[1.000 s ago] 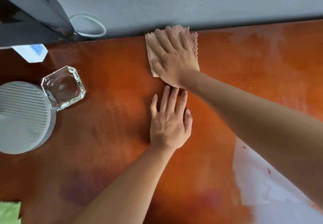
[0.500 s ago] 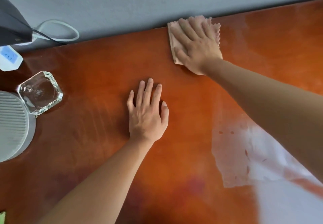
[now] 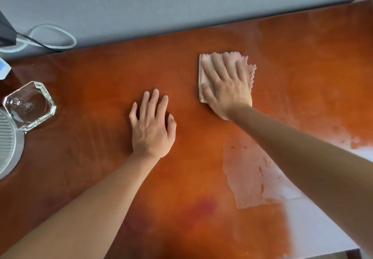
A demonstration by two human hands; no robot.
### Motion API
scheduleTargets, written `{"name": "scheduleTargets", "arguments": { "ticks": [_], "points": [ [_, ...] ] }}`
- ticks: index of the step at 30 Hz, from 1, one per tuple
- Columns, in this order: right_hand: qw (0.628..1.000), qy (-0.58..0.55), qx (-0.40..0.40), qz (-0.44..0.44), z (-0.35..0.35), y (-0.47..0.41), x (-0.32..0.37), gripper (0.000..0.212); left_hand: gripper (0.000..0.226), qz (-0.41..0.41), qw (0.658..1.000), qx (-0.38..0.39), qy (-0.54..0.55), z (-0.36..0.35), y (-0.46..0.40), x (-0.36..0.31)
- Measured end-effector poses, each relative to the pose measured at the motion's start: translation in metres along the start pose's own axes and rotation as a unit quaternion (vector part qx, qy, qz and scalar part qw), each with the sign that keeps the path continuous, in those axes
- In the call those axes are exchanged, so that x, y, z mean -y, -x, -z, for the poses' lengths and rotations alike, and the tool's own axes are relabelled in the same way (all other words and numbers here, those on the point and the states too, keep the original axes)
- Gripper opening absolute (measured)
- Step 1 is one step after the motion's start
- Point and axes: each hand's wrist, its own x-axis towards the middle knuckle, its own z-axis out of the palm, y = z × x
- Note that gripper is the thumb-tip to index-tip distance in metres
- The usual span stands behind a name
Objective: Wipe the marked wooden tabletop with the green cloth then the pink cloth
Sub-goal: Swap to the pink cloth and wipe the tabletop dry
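Both forearms reach forward over the desk [image 3: 101, 81], the left from the lower left, the right from the lower right edge. Left hand [image 3: 152, 129]: palm down, flat on bare wood, fingers straight and slightly spread, holding nothing. Right hand [image 3: 227, 86]: further out, palm down, fingers extended, pressing the folded pink cloth [image 3: 203, 73], which lies flat beneath it. Pale smear [image 3: 246, 178] under the right forearm. Glass dish [image 3: 30, 105] well left of the left hand.
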Motion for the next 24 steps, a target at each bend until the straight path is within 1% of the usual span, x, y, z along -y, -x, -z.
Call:
{"name": "scheduleTargets", "arguments": {
  "ticks": [4,6,8,11,14,20,24],
  "points": [
    [1.000,0.008,0.006,0.017,-0.010,0.026,0.006,0.067,0.052,0.026,1.000,-0.002,0.016,0.006,0.000,-0.011],
    [1.000,0.007,0.005,0.021,-0.010,0.026,0.005,0.067,0.050,0.043,0.998,-0.005,0.042,0.008,0.002,-0.028],
    [1.000,0.009,0.000,0.023,-0.010,0.025,0.005,0.067,0.050,0.038,0.997,0.003,0.064,0.004,0.008,-0.054],
    [0.999,0.016,0.009,0.031,-0.009,0.021,0.003,0.068,0.054,0.046,0.998,0.019,0.046,-0.006,0.017,-0.080],
    [0.998,0.023,0.015,0.051,-0.001,-0.004,-0.008,0.069,0.055,0.060,0.998,0.006,0.028,-0.013,0.020,-0.081],
    [0.999,0.023,0.003,0.034,0.016,-0.077,-0.029,0.070,0.056,0.053,0.998,-0.015,0.022,-0.017,0.019,-0.082],
    [0.999,0.016,-0.005,0.038,0.017,-0.084,-0.032,0.070,0.056,0.055,0.998,-0.012,0.016,-0.016,0.019,-0.083]
  ]
}}
